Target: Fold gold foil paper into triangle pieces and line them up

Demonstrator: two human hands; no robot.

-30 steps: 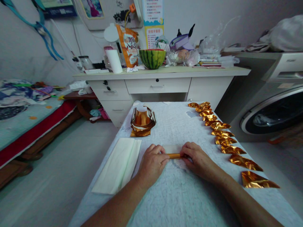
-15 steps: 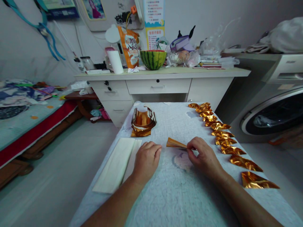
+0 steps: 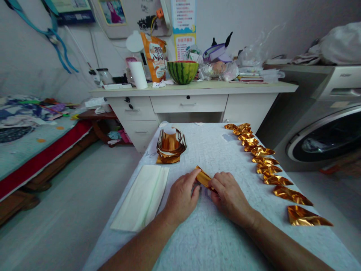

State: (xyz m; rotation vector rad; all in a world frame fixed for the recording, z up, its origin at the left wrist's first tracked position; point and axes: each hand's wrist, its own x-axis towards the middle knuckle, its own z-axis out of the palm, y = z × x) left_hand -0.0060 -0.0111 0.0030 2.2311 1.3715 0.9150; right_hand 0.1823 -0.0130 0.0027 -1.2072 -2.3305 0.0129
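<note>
A folded strip of gold foil paper lies between my two hands above the cloth-covered table. The thumb and fingers of my left hand are closed on its left end. At its right end, my right hand pinches the foil, its fingers curled over it. Left of my left hand lie pale folded paper sheets. Farther back, a ring-shaped stack of gold foil sheets rests on the cloth. Several twisted gold foil pieces form a row down the table's right side.
Behind the table stands a white desk bearing a cut watermelon, an orange bag and plastic bags. A washing machine is at the right, a bed at the left.
My left hand has moved right and taken hold of the foil strip's left end. My right hand has shifted slightly left and down, and the strip is now tilted. The pale paper sheets have spread a little.
</note>
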